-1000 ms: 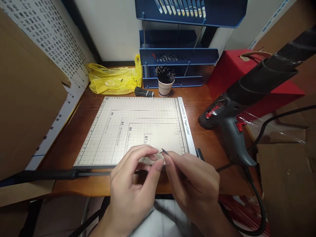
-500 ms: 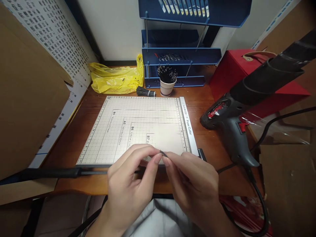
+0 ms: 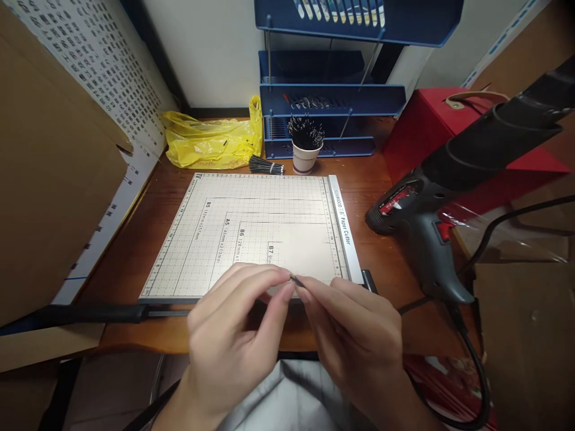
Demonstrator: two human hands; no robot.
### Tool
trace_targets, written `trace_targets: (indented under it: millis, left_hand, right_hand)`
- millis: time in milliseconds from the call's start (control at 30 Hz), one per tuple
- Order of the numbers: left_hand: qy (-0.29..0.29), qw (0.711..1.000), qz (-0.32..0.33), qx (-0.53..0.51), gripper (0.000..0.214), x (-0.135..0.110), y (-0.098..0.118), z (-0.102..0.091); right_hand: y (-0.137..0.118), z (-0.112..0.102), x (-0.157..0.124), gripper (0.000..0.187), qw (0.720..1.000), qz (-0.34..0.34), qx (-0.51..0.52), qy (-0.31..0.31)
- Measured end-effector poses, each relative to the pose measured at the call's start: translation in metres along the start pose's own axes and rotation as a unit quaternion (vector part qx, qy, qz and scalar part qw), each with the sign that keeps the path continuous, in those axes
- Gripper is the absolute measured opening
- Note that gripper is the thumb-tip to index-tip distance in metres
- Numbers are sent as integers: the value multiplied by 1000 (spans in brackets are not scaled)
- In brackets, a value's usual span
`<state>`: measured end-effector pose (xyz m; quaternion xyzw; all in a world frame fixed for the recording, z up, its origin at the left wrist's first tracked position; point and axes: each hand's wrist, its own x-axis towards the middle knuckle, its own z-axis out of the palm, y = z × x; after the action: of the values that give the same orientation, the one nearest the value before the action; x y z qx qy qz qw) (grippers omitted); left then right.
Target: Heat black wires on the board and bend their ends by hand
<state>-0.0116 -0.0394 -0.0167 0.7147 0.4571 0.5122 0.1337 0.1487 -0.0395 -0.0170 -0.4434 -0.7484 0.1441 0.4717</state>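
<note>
Both hands meet over the front edge of the paper cutter board [image 3: 296, 257]. My right hand [image 3: 362, 335] pinches a short, thin black wire [image 3: 297, 281] between thumb and forefinger. The wire's far tip lies between the thumb and forefinger of my left hand [image 3: 233, 341], which are closed on it. Most of the wire is hidden by the fingers, so its length cannot be told. Behind the board lies a tied bundle of black wires [image 3: 265, 165]. Beside that bundle a paper cup [image 3: 303, 161] stands upright, packed with black wires whose tips are pale.
A heat gun [image 3: 413, 209] with a cable fills the right side. Behind it is a red box [image 3: 420, 111]. Blue tiered trays [image 3: 332, 99] and a yellow plastic bag [image 3: 211, 140] stand at the back. The cutter's black handle [image 3: 99, 314] juts left; cardboard [image 3: 58, 179] walls that side.
My left hand has shifted slightly left and opened its palm a little, while its fingertips stay at the wire. The right hand has turned slightly. The view has moved a little.
</note>
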Motion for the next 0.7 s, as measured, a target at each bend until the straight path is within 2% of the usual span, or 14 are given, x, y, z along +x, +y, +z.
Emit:
trace_targets:
  millis: [100,200,300,400,467,500,600,700]
  left_hand:
    - [2,995,-81,-52,21,1,4,0]
    - [-1,995,-92,-42,18,3,5,-3]
    - [-4,999,-42,-14,23,2,2,-4]
    - [4,999,39,19,31,-1,-4,-3]
    - [4,997,68,26,30,-1,-7,-3]
    - [-3,998,65,23,28,-1,-9,-4]
    - [-48,998,-6,-32,20,4,-9,-11]
    - [-102,979,-108,-139,14,10,-7,-18]
  right_hand:
    - [0,0,0,20,999,-21,-22,14]
    - [-1,2,-1,19,999,-18,-35,6]
    - [-6,5,-2,19,1000,10,-5,-7]
    - [-12,6,-3,19,994,70,84,-6]
    - [-15,2,-1,22,980,130,144,-42]
    - [-15,-2,1,27,970,157,167,-83]
    - [-10,-16,11,41,932,211,211,-205]
    - [-4,-25,21,25,917,235,264,-187]
